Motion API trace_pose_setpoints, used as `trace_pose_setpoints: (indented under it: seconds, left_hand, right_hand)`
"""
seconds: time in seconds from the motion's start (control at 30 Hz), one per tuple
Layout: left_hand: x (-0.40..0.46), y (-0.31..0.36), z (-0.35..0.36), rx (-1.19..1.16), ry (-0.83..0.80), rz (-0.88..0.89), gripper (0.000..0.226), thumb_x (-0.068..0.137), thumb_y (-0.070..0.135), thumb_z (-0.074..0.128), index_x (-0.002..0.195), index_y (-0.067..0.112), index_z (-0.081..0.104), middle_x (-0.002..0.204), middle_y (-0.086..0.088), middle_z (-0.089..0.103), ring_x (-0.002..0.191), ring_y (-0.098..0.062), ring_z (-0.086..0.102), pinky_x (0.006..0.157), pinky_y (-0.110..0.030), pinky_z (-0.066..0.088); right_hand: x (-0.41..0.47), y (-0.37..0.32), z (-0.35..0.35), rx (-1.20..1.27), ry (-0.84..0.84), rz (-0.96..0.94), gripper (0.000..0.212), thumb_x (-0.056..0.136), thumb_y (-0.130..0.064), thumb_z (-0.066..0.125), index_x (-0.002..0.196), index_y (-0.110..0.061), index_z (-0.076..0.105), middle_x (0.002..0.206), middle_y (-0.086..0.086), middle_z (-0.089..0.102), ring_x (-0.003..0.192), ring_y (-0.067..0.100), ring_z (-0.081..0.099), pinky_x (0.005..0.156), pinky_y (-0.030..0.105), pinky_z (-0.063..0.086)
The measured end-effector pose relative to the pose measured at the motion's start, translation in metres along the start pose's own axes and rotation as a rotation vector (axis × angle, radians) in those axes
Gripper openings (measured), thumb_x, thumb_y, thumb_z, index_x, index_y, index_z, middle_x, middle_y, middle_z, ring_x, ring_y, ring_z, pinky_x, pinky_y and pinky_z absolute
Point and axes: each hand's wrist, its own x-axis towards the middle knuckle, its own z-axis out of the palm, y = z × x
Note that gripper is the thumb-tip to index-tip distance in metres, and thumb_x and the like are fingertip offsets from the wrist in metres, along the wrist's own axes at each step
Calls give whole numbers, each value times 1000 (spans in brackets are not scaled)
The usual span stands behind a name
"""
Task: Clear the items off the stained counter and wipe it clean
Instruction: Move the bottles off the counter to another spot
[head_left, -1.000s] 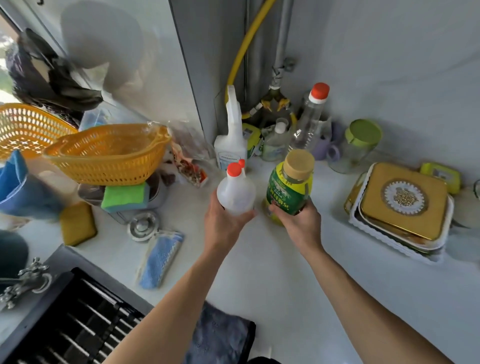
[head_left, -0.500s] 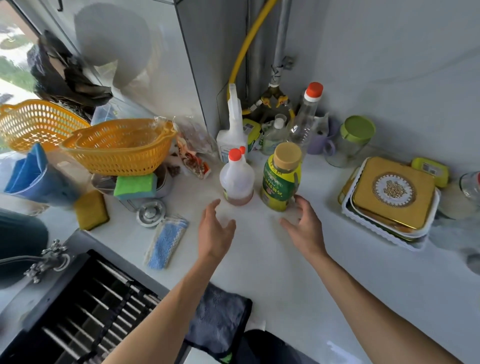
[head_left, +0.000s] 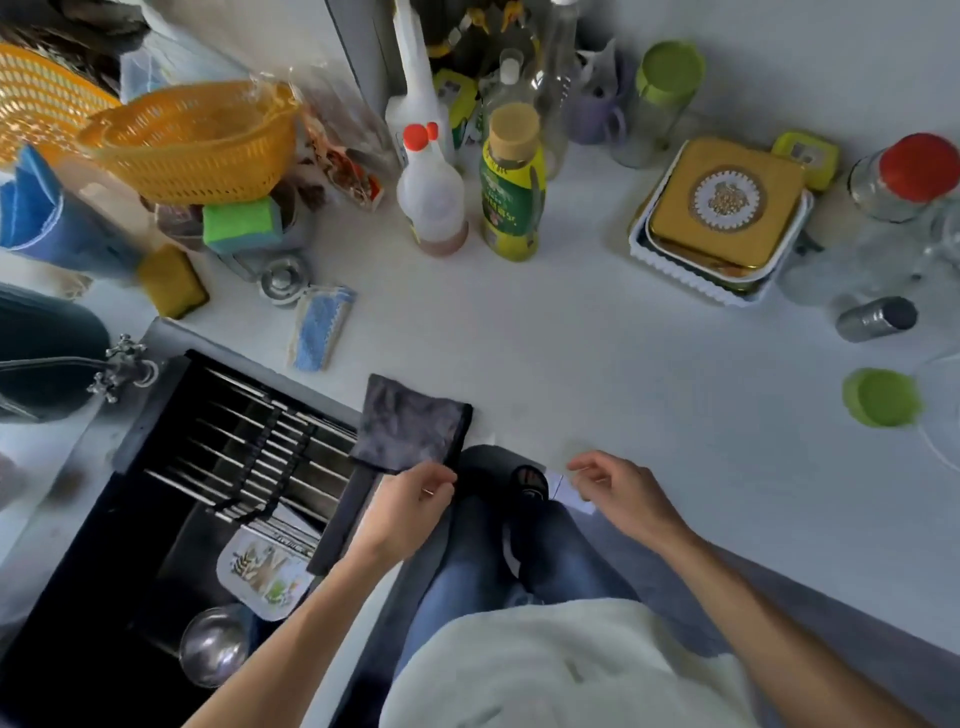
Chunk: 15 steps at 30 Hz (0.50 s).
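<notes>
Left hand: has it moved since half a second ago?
Yes. The left hand has pulled back from the two bottles to the counter's near edge beside the sink, where it now pinches the dark cloth.

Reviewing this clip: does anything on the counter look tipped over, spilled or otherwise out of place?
One thing: a small metal canister lies on its side at the counter's right, near the glass jars. A dark cloth hangs over the sink edge, pinched by the left hand. No spill shows.
</notes>
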Motion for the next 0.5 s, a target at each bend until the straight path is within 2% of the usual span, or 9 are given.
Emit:
trace_pose_setpoints:
  seconds: [0.1, 0.17, 0.23, 0.3, 0.37, 0.43, 0.5]
  left_hand:
    - [-15, -15, 16, 62, -84, -28, 16, 98, 35, 64, 109, 42, 73, 91, 28, 70, 86, 5, 65, 81, -19, 44]
    - [-17, -25, 23, 134, -137, -22, 18, 98, 34, 64, 111, 40, 75, 95, 26, 69, 93, -4, 67, 82, -22, 43]
    - [-16, -32, 28, 213, -195, -4, 19, 99, 32, 63, 111, 40, 74, 97, 22, 69, 99, -12, 69, 82, -23, 43]
    - [-13, -35, 29, 281, -249, 19, 18, 100, 30, 62, 111, 38, 74, 96, 20, 68, 101, -17, 69, 81, -25, 42]
    - [-6, -34, 28, 347, -293, 57, 18, 101, 29, 61, 102, 44, 70, 90, 21, 67, 98, -21, 68, 80, -27, 41]
    - [2, -32, 28, 388, -332, 102, 27, 102, 28, 60, 89, 51, 63, 79, 24, 66, 91, -22, 67, 79, -29, 44]
    - [9, -27, 27, 421, -389, 131, 23, 102, 27, 60, 94, 47, 69, 79, 24, 66, 94, -23, 69, 84, -31, 48]
  right_hand:
    - [-18, 30, 5, -18, -1, 73, 18, 96, -31, 59, 107, -41, 69, 103, -18, 72, 99, 5, 68, 91, 26, 51]
    - [-27, 47, 8, -13, -6, 108, 17, 97, -30, 58, 104, -43, 67, 103, -20, 70, 102, 3, 67, 84, 19, 47]
    - [-34, 60, 11, -16, 3, 144, 19, 98, -28, 57, 108, -38, 69, 105, -20, 69, 107, 4, 65, 82, 15, 45]
    - [-42, 71, 16, 10, 38, 191, 23, 97, -27, 56, 113, -33, 71, 110, -15, 71, 110, 8, 65, 91, 23, 50]
    - [-52, 79, 23, 56, 70, 249, 25, 97, -31, 55, 118, -33, 70, 116, -13, 71, 111, 11, 65, 99, 30, 50]
    - [-64, 89, 33, 128, 117, 305, 26, 97, -35, 56, 119, -32, 69, 118, -11, 71, 110, 12, 66, 99, 32, 51]
    - [-78, 102, 47, 208, 184, 345, 24, 98, -35, 58, 118, -29, 71, 117, -8, 72, 108, 14, 67, 97, 31, 52]
